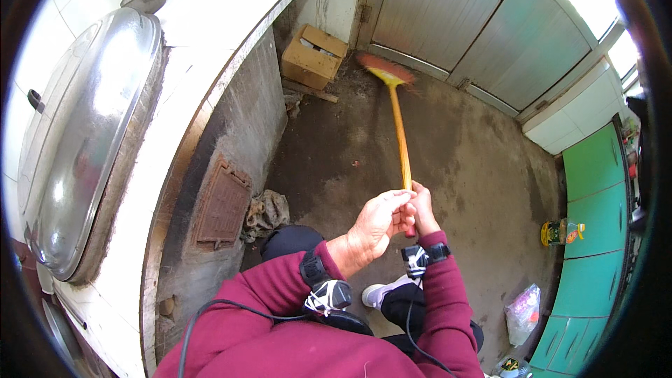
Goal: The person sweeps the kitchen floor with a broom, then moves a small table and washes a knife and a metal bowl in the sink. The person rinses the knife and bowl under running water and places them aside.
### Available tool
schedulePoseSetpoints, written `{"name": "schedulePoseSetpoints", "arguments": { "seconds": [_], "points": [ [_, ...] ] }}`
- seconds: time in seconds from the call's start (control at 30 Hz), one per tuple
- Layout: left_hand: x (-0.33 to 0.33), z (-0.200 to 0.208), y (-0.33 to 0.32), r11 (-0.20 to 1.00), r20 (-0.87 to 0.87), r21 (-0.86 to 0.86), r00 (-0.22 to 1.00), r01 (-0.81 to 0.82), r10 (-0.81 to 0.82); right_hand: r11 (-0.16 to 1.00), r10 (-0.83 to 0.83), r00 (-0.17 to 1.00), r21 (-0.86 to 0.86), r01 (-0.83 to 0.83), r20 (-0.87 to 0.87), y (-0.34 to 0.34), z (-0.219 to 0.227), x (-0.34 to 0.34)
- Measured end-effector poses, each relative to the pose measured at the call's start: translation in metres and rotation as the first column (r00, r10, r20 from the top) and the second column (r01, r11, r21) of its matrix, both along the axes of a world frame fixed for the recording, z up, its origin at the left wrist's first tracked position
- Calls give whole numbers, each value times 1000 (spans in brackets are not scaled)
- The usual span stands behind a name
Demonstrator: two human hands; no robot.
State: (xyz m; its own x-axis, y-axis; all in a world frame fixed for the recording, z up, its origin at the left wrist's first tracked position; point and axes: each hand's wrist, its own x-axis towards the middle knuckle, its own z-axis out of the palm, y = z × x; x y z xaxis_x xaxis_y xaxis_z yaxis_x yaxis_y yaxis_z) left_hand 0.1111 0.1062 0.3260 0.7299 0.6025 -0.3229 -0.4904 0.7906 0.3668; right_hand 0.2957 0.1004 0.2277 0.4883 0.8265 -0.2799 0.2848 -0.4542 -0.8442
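Observation:
A broom (398, 122) with a yellow-orange handle slants away from me, its reddish bristles on the floor near the door. My right hand (424, 211) is closed round the upper end of the handle, whose red tip shows below the fingers. Just left of it, my left hand (379, 221) is closed, thumb and fingertips pinched together in front of the handle. What the left fingers hold, if anything, is too small to make out. A small reddish scrap (355, 163) lies on the dark floor, left of the broom handle.
A white-tiled stove counter (192, 77) with a large metal lid (98, 140) runs along the left. Below it are a rusty hatch (222, 203) and crumpled sacking (266, 213). A cardboard box (313, 57) stands before the metal door (448, 14). Green cabinets (595, 220), an oil bottle (562, 232) and a plastic bag (523, 313) are right.

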Motion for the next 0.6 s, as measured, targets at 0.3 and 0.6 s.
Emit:
{"name": "schedulePoseSetpoints", "arguments": {
  "seconds": [0.3, 0.6],
  "points": [
    [1, 3, 2, 999, -105, -46, 994, -5, 0, 956, 285, 894, -168, -240, 345, 53, -37, -15],
    [-3, 2, -1, 1000, -73, -1, 997, 13, -13, 967, 30, 999, -255, -26, 13, -106, 2, -6]
  ]
}}
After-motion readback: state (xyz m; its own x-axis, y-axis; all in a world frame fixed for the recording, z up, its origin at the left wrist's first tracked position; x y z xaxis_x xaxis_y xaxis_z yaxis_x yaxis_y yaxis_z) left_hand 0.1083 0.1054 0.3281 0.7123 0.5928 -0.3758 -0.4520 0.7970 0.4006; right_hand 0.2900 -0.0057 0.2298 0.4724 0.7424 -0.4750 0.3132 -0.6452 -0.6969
